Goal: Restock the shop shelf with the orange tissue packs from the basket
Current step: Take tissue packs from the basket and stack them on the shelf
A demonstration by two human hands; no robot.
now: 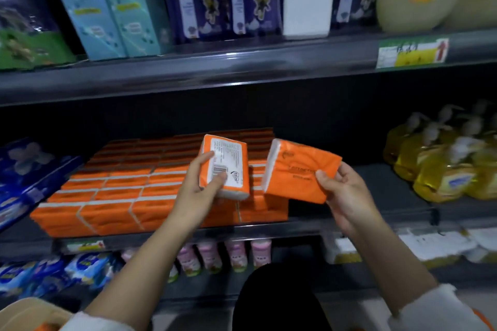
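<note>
A pale rim at the lower left corner was probably the basket [24,312]. Above it, the left hand [200,183] gripped the first pack [228,166] label side up, thumb beside the barcode. The right hand [347,191] pinched the second pack [298,172] by its near end, tilted. Both packs hung over the front right of the stack [121,196] on the shelf [403,196]. The step would likely go best by turning each pack flat and setting it square against its neighbours, edges flush, well clear of the bottles [443,164] further right.
</note>
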